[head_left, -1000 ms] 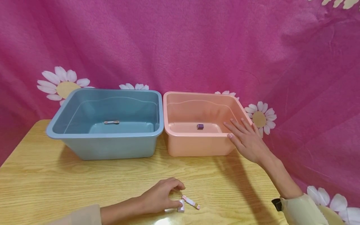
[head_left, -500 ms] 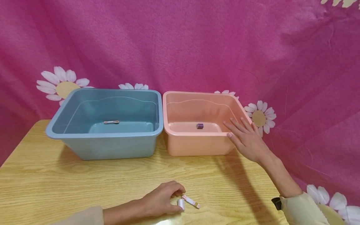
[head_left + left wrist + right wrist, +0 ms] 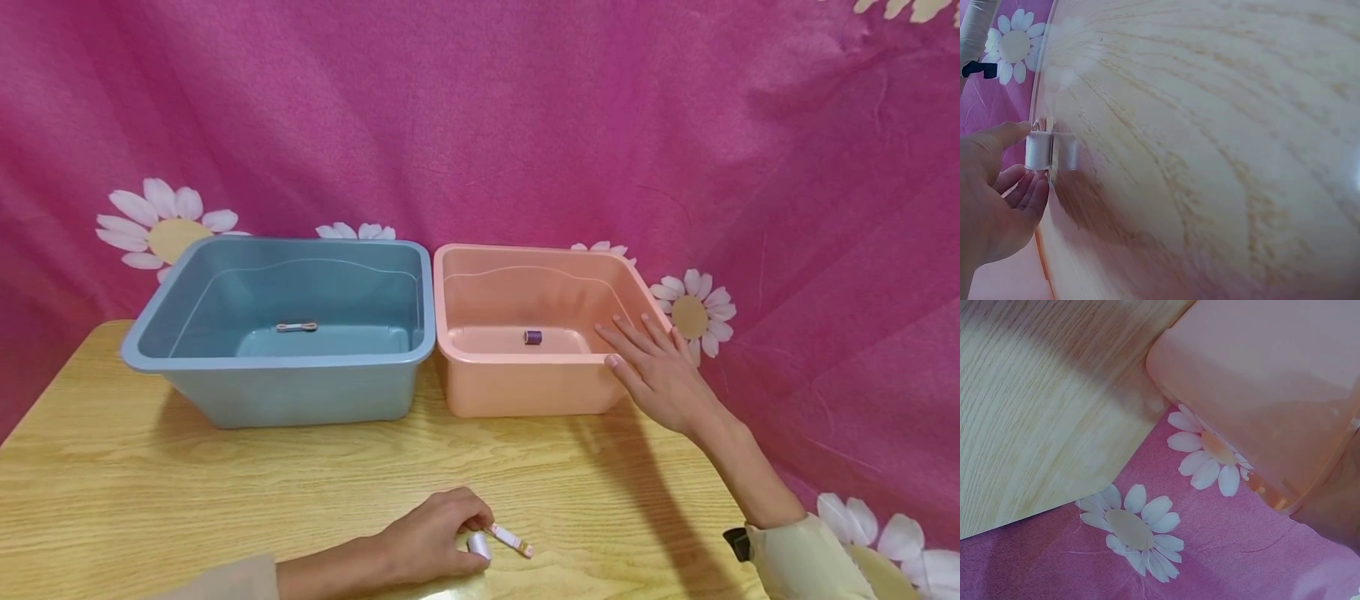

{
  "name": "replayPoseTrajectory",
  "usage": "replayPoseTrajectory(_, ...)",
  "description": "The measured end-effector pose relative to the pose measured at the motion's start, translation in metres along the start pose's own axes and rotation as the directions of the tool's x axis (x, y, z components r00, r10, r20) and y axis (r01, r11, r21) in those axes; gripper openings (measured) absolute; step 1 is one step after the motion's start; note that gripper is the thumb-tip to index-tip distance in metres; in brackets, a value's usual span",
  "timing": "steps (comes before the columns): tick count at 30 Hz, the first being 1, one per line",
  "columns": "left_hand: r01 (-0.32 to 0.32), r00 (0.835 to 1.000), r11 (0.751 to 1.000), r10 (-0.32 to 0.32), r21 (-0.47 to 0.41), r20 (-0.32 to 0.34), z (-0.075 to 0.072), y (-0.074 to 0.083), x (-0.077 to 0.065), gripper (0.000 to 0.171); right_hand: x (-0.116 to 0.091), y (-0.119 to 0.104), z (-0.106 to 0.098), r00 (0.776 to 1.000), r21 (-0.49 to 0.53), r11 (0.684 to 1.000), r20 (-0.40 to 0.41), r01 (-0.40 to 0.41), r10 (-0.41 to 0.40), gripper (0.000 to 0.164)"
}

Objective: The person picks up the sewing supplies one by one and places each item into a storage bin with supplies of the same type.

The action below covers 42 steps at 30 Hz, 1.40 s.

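Head view | Left hand (image 3: 431,535): thumb and fingers curled round the tilted white spool (image 3: 478,547), low over the worktop (image 3: 225,475), toward its near edge | Handling: best pinched squarely, fingertips off the strip (image 3: 513,541) just beside | Right hand (image 3: 660,379): fingers spread, holding nothing, at the pink tub's (image 3: 525,390) near right corner | Inside that tub: purple spool (image 3: 532,337)

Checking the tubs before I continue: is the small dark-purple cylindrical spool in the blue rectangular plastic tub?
No, the small dark-purple cylindrical spool lies on the floor of the salmon-pink rectangular plastic tub.
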<state>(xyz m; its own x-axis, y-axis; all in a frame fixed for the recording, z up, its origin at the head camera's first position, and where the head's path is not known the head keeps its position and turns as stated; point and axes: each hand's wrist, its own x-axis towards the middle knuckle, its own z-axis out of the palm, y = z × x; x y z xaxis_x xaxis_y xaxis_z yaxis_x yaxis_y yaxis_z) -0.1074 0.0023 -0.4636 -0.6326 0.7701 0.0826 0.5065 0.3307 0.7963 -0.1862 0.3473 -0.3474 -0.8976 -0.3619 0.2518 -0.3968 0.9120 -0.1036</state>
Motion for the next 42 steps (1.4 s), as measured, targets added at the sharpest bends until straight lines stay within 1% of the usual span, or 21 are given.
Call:
replayPoseTrajectory(7, -0.005, 1.0, 1.0, 0.006, 0.008, -0.008, -0.0001, -0.0014, -0.0021, 0.024, 0.0005, 0.0004, 0.0006, 1.0, 0.004, 1.0, -0.003, 0.003, -0.002, 0.049)
replayPoseTrajectory(13, 0.0, 1.0, 0.999, 0.0, 0.039, -0.002, -0.0001, -0.0017, -0.0022, 0.022, 0.0004, 0.001, 0.0003, 1.0, 0.006, 1.0, 0.0, 0.007, -0.007, 0.049)
replayPoseTrajectory(20, -0.004, 1.0, 0.999, 0.004, 0.048, 0.006, -0.0002, -0.0011, -0.003, 0.02, -0.0002, -0.0011, -0.001, 1.0, 0.006, 1.0, 0.001, 0.002, -0.002, 0.049)
replayPoseTrajectory(24, -0.011, 1.0, 0.997, 0.01, 0.075, 0.013, -0.001, -0.0011, -0.0033, 0.021, 0.0001, 0.0004, -0.0002, 1.0, 0.002, 1.0, -0.001, 0.007, -0.007, 0.049)
replayPoseTrajectory(28, -0.005, 1.0, 0.994, 0.003, 0.111, 0.019, -0.003, -0.0011, -0.004, 0.024, -0.0003, -0.0004, -0.0001, 1.0, 0.004, 1.0, -0.004, 0.006, -0.006, 0.049)
replayPoseTrajectory(34, 0.01, 1.0, 0.984, -0.01, 0.179, -0.004, -0.006, 0.0005, -0.0054, 0.029, -0.0005, -0.0015, -0.0005, 1.0, 0.008, 1.0, -0.002, 0.003, -0.003, 0.05)
replayPoseTrajectory(38, 0.025, 1.0, 0.981, -0.025, 0.19, -0.003, -0.008, 0.0021, -0.0056, 0.029, -0.0004, -0.0012, -0.0007, 1.0, 0.005, 1.0, 0.001, 0.002, -0.002, 0.05)
replayPoseTrajectory(42, 0.025, 1.0, 0.983, -0.026, 0.184, 0.001, -0.0089, 0.002, -0.0057, 0.028, -0.0002, -0.0008, -0.0006, 1.0, 0.004, 1.0, 0.002, 0.002, -0.002, 0.049)
